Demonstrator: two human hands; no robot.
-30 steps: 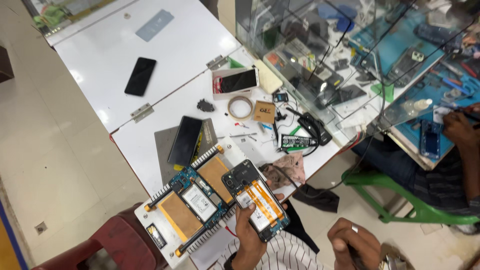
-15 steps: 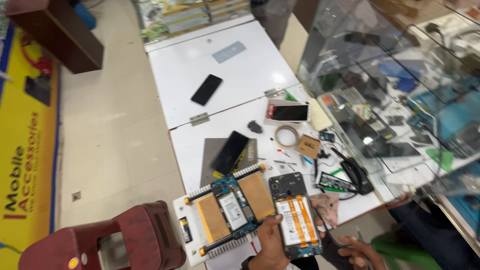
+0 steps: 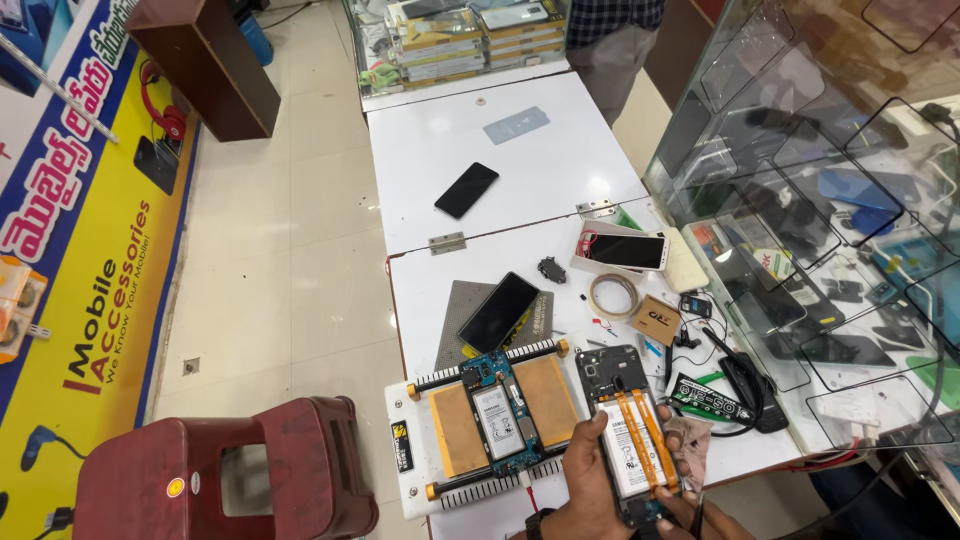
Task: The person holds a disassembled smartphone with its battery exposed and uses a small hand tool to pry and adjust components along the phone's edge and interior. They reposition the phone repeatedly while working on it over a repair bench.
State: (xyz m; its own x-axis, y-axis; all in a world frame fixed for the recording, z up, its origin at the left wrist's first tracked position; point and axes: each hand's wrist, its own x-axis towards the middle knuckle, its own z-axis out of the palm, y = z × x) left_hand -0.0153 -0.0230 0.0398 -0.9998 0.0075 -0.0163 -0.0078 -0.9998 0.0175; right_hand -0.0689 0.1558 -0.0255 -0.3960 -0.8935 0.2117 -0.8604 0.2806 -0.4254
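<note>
Two hands meet at the bottom edge around an opened phone [image 3: 632,440], its back off, showing a white battery and two orange ribbon cables. The left hand [image 3: 590,490] clamps the phone along its left side, thumb on the battery's edge. The right hand [image 3: 700,515] shows only in part below the phone; whether it grips anything I cannot tell. Just left of the phone lies a white heating pad [image 3: 420,470] carrying a second opened handset [image 3: 498,418]. Left of the pad stands a red stool [image 3: 220,480]. Beyond the phone sit a black screen [image 3: 498,312] on a grey mat [image 3: 455,310], a tape roll [image 3: 612,294] and a white handset [image 3: 625,250]. Farthest off lies a black handset [image 3: 466,190].
</note>
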